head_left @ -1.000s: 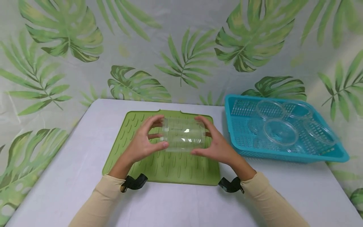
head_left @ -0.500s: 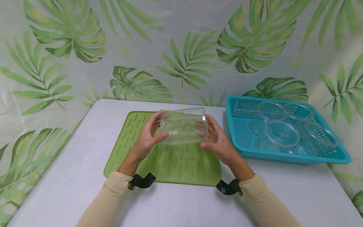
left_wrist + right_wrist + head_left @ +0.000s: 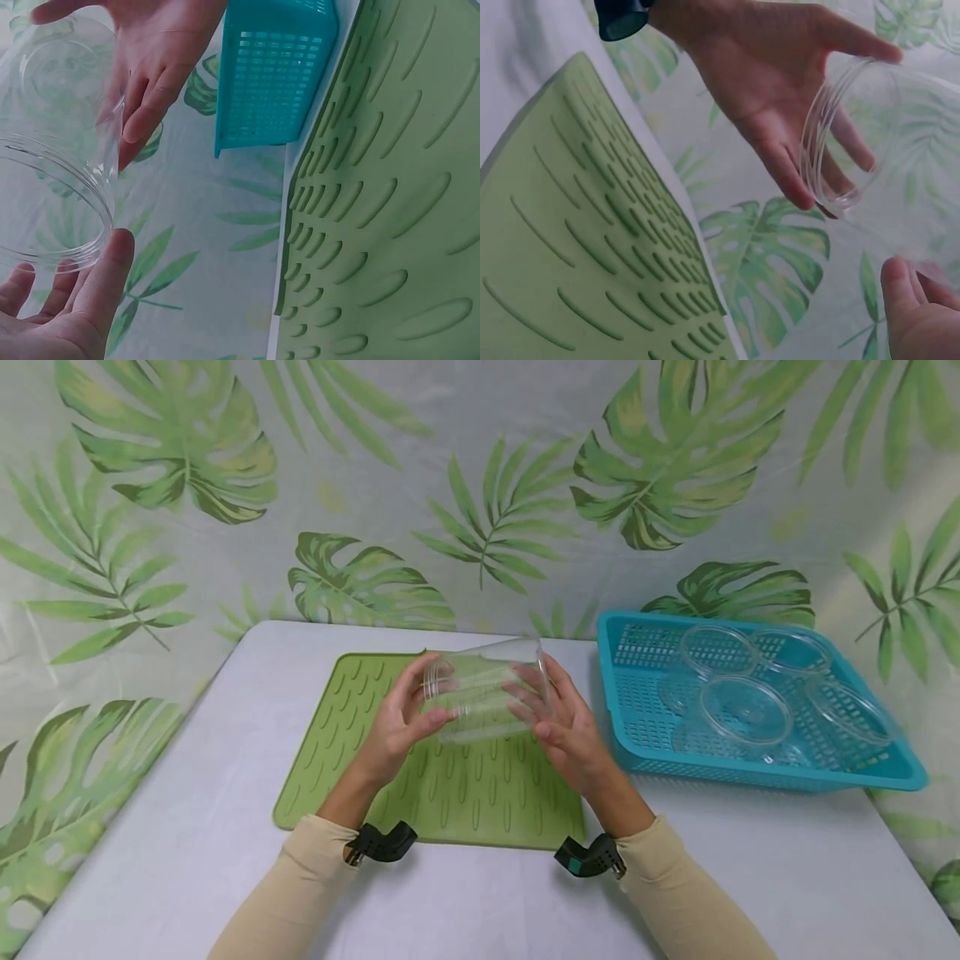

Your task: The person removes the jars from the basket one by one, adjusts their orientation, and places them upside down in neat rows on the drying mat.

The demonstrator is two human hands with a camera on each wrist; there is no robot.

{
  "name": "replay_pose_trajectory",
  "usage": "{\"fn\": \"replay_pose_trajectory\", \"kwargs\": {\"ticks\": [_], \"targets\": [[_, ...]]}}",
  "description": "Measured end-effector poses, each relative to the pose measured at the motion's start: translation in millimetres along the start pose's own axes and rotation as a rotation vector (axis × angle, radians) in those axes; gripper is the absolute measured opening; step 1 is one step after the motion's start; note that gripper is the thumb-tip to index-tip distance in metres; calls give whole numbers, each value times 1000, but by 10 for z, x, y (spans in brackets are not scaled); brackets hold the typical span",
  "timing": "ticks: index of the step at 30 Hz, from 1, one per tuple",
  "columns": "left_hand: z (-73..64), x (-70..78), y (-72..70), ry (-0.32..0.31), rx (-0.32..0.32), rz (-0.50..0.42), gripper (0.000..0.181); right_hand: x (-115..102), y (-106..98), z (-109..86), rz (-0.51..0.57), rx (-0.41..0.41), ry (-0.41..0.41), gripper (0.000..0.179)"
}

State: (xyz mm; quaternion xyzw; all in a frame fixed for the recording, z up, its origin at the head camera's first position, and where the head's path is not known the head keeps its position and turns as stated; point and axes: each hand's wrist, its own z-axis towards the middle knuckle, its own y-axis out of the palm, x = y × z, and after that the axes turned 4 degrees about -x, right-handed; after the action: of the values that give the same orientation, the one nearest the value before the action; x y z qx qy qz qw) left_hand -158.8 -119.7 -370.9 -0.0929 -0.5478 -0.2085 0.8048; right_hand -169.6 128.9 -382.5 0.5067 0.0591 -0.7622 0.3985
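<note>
A clear, empty-looking jar [image 3: 491, 689] is held on its side in the air over the green mat [image 3: 480, 802]. Its threaded mouth faces left, and the base end tilts slightly upward to the right. My left hand [image 3: 393, 727] grips the mouth end, thumb in front and fingers behind. Around the base end, my right hand [image 3: 576, 735] holds with its thumb on the near side; its fingers show through the clear wall. The left wrist view shows the ridged rim [image 3: 94, 202] close to the left thumb. In the right wrist view, the left fingers [image 3: 795, 180] curl around the mouth.
On the right stands a blue perforated basket [image 3: 622, 727] holding several clear round containers [image 3: 746, 714]. The ridged green mat lies on the white table [image 3: 480, 902]. A leaf-printed cloth [image 3: 495, 485] hangs behind the table.
The jar has risen slightly away from me, and its right end has tilted up. My right hand has shifted its hold along the base end. The basket stays put.
</note>
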Motion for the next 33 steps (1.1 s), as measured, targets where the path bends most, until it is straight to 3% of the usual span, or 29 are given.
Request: {"fn": "replay_pose_trajectory", "kwargs": {"ticks": [11, 15, 19, 24, 29, 33], "targets": [[-3, 50, -16, 8, -17, 15, 90, -4, 26, 46, 25, 14, -24, 99], [-37, 84, -40, 11, -36, 101, 91, -30, 43, 57, 11, 7, -36, 96], [-114, 157, -95, 4, -59, 262, 92, -77, 51, 54, -29, -12, -34, 95], [-287, 236, -238, -38, -73, 508, 81, -171, 47, 26, -83, -24, -19, 95], [-543, 268, -378, -84, -72, 850, 82, -274, 28, -17, -179, -19, 25, 99], [-749, 276, -467, -66, -100, 1111, 84, -348, 15, -51, -252, -44, 46, 98]]}}
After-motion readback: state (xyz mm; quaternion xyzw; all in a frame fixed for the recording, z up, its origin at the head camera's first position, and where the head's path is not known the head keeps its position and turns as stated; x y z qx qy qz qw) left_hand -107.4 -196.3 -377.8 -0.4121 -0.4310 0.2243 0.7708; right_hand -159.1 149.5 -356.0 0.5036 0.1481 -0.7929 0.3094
